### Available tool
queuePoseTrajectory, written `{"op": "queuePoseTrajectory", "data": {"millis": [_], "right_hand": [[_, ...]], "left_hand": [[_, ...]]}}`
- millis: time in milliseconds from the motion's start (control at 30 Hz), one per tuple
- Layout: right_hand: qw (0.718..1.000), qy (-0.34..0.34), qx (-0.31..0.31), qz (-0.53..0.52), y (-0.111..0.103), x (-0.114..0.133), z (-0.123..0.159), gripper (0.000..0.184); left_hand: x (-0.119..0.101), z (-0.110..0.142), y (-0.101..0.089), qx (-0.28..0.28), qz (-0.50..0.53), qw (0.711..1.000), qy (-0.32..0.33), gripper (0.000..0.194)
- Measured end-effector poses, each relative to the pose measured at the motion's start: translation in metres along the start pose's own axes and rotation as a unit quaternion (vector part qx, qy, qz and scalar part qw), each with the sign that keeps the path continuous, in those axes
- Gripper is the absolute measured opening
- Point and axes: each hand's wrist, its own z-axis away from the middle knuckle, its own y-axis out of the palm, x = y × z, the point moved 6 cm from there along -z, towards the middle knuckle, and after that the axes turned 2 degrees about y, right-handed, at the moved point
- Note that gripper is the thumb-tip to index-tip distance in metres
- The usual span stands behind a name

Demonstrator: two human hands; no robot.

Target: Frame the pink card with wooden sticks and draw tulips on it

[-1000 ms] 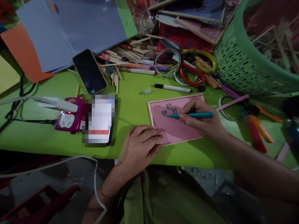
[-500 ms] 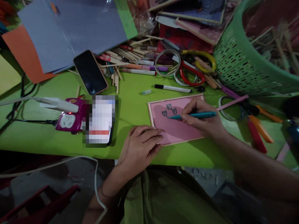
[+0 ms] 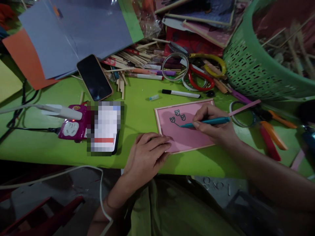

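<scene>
The right hand pinches a teal pen, its tip at a thin curved line on the framed pink card, below three small tulip-like outlines. A stroke seems under way; continuing it would call for light, even pressure (and a steady card). The left hand lies loosely flat over the card's near-left corner, on the green bench.
</scene>
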Motion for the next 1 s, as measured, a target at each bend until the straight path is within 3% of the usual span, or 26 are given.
{"op": "queuePoseTrajectory", "data": {"millis": [600, 767, 1000], "right_hand": [[0.999, 0.01, -0.017, -0.038, -0.0027, -0.0051, -0.0005, 0.03], [0.995, -0.013, -0.047, -0.093, -0.006, -0.0044, 0.0006, 0.025], [0.995, -0.033, -0.049, -0.086, -0.0077, -0.0035, 0.0002, 0.022]], "left_hand": [[0.0006, 0.0007, 0.0014, 0.001, -0.001, 1.0, 0.008, 0.018], [0.0006, 0.0021, 0.0009, 0.0, -0.003, 1.0, 0.01, 0.017], [0.002, 0.0008, 0.0011, 0.002, -0.006, 1.0, 0.003, 0.018]]}}
